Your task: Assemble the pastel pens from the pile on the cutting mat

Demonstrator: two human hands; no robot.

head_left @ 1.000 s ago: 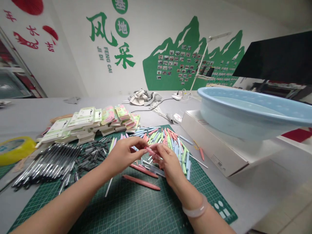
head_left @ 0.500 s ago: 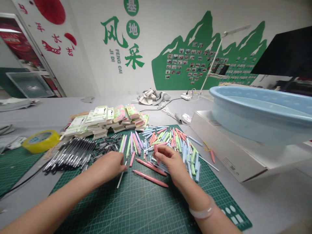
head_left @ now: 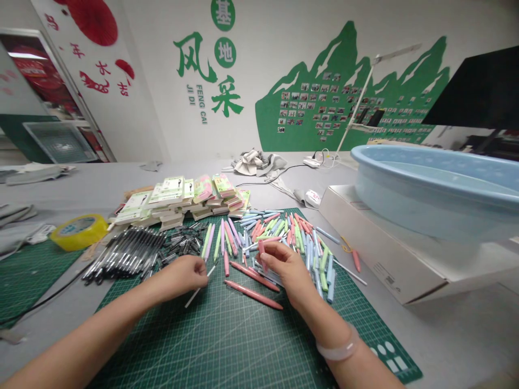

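Between the fingers of my left hand (head_left: 190, 274) is a thin white pen refill (head_left: 193, 297), slanting down to the left above the mat. My right hand (head_left: 284, 265) pinches a short pink pen barrel (head_left: 263, 254), held upright. Two assembled pink pens, a nearer pen (head_left: 254, 295) and a farther pen (head_left: 253, 275), lie between my hands. Just beyond, a loose row of green, purple and pink barrels (head_left: 222, 237) fans out. A mixed heap of blue, green and red pen parts (head_left: 300, 237) spreads past my right hand.
The green cutting mat (head_left: 219, 346) covers the table here. Left are black pens (head_left: 125, 254), small black parts (head_left: 184, 240), yellow tape (head_left: 79, 231) and stacked small boxes (head_left: 170, 192). On the right, a blue basin (head_left: 430, 189) rests on a white box (head_left: 377, 254).
The refill in my left hand has turned to a flatter slant, its lower end swinging left. My right hand keeps its pinch on the pink barrel. The whole view has shifted slightly.
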